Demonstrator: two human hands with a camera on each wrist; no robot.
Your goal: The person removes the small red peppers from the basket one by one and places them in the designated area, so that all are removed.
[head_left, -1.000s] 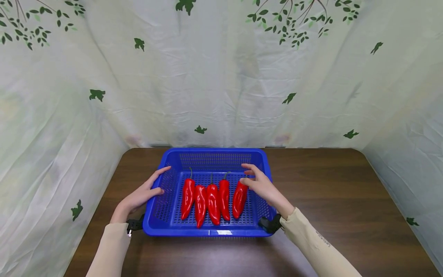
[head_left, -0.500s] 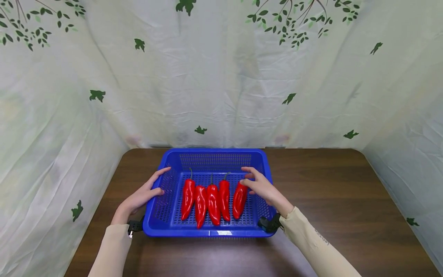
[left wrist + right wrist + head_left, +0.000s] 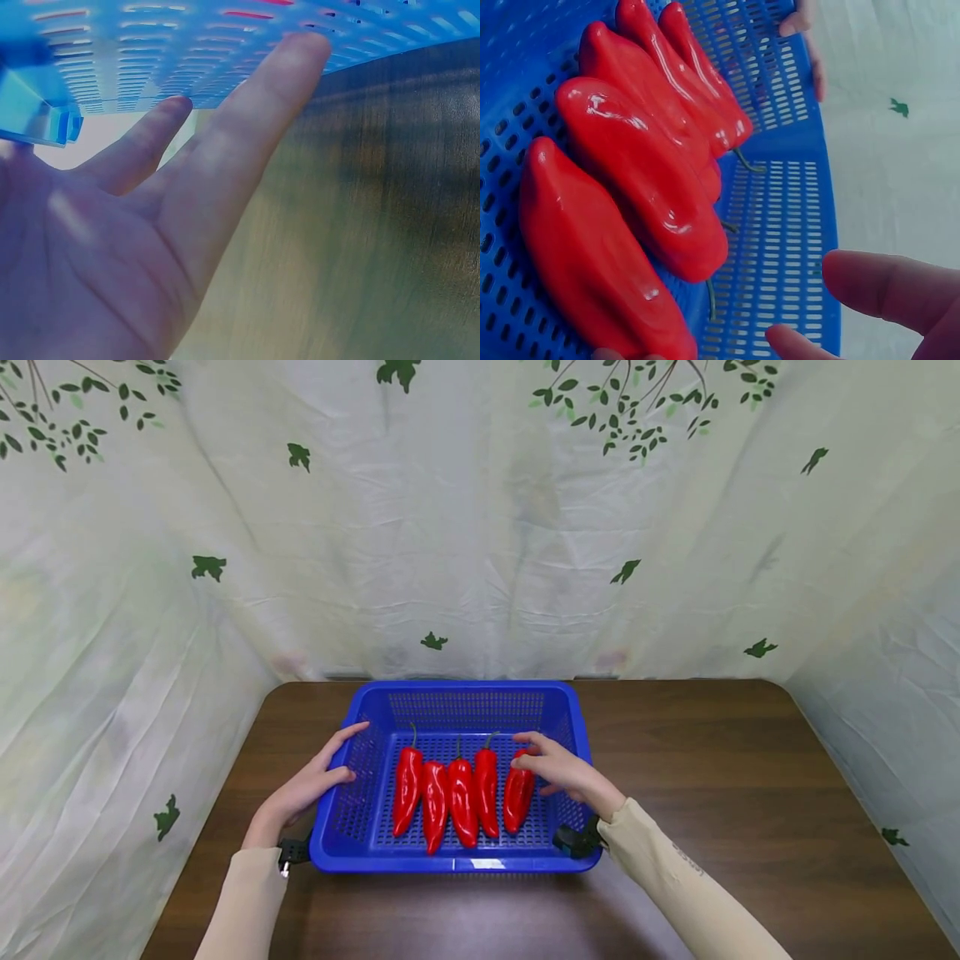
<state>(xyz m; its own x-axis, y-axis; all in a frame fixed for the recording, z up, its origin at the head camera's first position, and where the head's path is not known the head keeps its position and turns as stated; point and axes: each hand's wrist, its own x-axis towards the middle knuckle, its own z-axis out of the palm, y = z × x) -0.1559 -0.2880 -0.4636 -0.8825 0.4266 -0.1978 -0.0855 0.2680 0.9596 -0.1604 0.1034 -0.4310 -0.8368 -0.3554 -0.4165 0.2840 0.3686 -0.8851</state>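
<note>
Several glossy red peppers (image 3: pixel 462 802) lie side by side in a blue plastic basket (image 3: pixel 480 865) with slotted walls. At the basket's left side, my left hand (image 3: pixel 303 785) holds the rim, thumb and a finger over the edge; in the left wrist view, other fingers (image 3: pixel 247 135) lie along the outer wall. My right hand (image 3: pixel 566 770) hovers over the rightmost pepper (image 3: pixel 519 806), fingers spread and covering its stem end. In the right wrist view, fingertips (image 3: pixel 609 354) meet the lower edge of the nearest pepper (image 3: pixel 592 247), while another digit stands apart from it.
The basket stands on a brown wooden table (image 3: pixel 697 760). A pale curtain (image 3: pixel 480 543) printed with green leaves hangs behind and at both sides. A black wrist camera (image 3: pixel 576 841) on the right arm is over the basket's front right corner.
My right hand has moved slightly left and toward me, lower over the rightmost pepper. The left hand, the basket and the peppers stay in place.
</note>
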